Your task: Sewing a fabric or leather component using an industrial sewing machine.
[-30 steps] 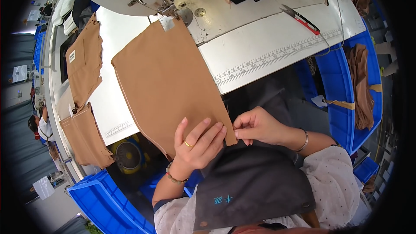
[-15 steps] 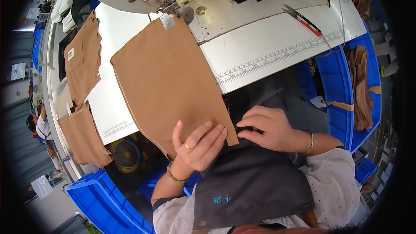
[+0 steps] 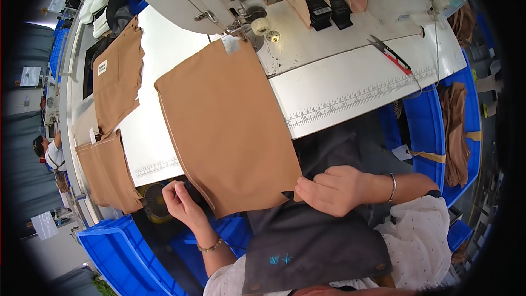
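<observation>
A large brown fabric panel [image 3: 230, 126], with a stitched line along its left edge, lies under the sewing machine's presser-foot area [image 3: 244, 33] and drapes over the table's front edge. My right hand [image 3: 334, 189] pinches its lower right corner. My left hand [image 3: 183, 203] is beside the panel's lower left edge, fingers curled in; what they hold, if anything, is hidden. At left lie brown pieces, one pocketed with a pale label [image 3: 118, 77], another hanging over the edge [image 3: 104, 170].
Red-and-black thread snips [image 3: 397, 60] and black label strips [image 3: 323, 13] rest on the machine table [image 3: 350, 87]. Blue bins [image 3: 120, 246] stand below, one at right [image 3: 427, 126] with brown cloth. A dark fan [image 3: 156, 203] sits underneath. A co-worker [image 3: 52, 153] is at far left.
My left hand has left the panel's surface and moved leftward and down beside its edge. My right hand has shifted slightly down onto the corner. The whole view has shifted.
</observation>
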### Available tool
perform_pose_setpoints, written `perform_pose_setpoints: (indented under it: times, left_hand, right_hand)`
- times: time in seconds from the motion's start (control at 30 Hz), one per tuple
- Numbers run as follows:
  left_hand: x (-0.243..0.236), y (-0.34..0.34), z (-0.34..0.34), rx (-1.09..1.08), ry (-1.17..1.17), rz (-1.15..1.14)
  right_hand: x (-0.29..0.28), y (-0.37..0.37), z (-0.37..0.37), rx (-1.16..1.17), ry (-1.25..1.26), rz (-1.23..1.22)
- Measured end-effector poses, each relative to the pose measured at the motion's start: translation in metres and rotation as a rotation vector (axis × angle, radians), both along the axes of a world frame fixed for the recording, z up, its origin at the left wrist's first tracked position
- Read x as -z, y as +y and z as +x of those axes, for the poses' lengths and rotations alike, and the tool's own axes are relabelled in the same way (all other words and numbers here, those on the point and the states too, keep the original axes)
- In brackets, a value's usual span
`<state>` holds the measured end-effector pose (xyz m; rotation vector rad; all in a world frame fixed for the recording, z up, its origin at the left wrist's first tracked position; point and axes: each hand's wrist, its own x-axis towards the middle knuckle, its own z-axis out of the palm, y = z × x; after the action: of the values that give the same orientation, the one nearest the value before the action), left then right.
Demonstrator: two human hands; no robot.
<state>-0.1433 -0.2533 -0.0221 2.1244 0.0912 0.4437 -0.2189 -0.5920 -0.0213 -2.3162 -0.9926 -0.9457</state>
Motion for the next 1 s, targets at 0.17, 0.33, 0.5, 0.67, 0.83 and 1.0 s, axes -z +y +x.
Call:
perform_pose_setpoints:
  times: [0.17,0.33,0.5,0.67,0.83,1.0]
  left_hand:
    - [0.005,0.015,0.001,0.144,0.388,-0.464]
    - [-0.022,0.015,0.013,0.188,0.407,-0.483]
    - [-0.032,0.010,0.015,0.189,0.491,-0.447]
    - [-0.036,0.008,0.025,0.195,0.473,-0.372]
    - [-0.042,0.002,0.045,0.222,0.464,-0.279]
    - [-0.045,-0.001,0.069,0.240,0.459,-0.193]
  right_hand:
    - [-0.009,0.001,0.005,-0.055,0.023,-0.069]
    - [-0.012,-0.003,0.010,-0.090,0.037,-0.099]
    - [-0.012,-0.008,0.010,-0.116,0.075,-0.116]
    - [-0.010,-0.014,0.020,-0.106,0.060,-0.166]
    - [-0.009,-0.017,0.038,-0.095,0.044,-0.151]
    - [-0.010,-0.019,0.055,-0.073,0.007,-0.161]
